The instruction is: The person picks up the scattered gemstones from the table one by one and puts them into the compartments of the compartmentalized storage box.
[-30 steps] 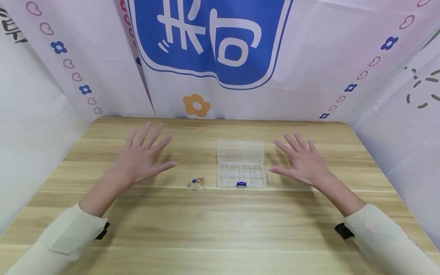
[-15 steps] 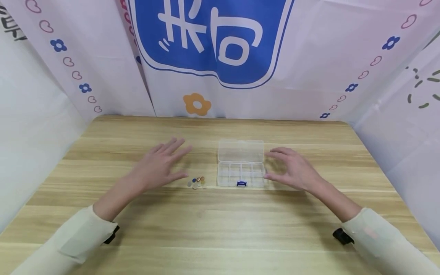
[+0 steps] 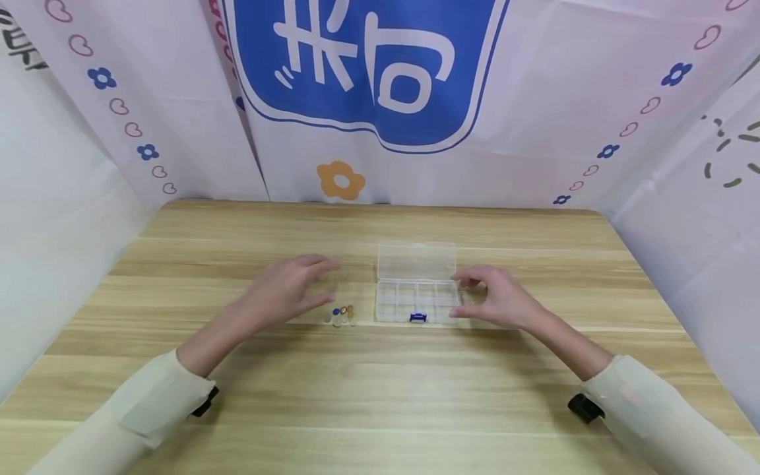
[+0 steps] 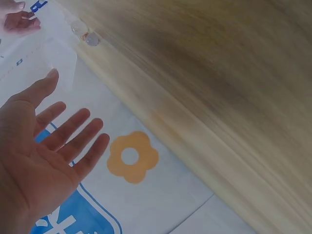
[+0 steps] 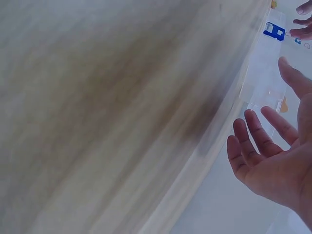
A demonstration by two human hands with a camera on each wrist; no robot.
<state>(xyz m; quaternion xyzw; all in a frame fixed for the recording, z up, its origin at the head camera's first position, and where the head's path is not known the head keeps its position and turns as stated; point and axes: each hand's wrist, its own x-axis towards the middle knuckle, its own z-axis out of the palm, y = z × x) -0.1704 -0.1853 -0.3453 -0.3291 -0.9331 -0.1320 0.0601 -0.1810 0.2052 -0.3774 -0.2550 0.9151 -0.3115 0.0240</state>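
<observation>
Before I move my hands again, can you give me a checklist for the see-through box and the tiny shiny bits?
1. Lid of the clear plastic divided box open: ok, folded back.
2. Blue plastic latch away from the lid: ok, at the box's front.
3. Small clear, blue and orange pieces together: ok, clustered left of the box.
4. Left hand holding a piece: not ok, it is beside them, holding nothing.
5. Right hand touching the box: cannot tell; its fingertips are at the right end.

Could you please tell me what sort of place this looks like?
Probably a screened-off tabletop workspace, perhaps a recording booth: white printed fabric hangs behind and beside a wood-grain table, which bears an open clear compartment box.
</observation>
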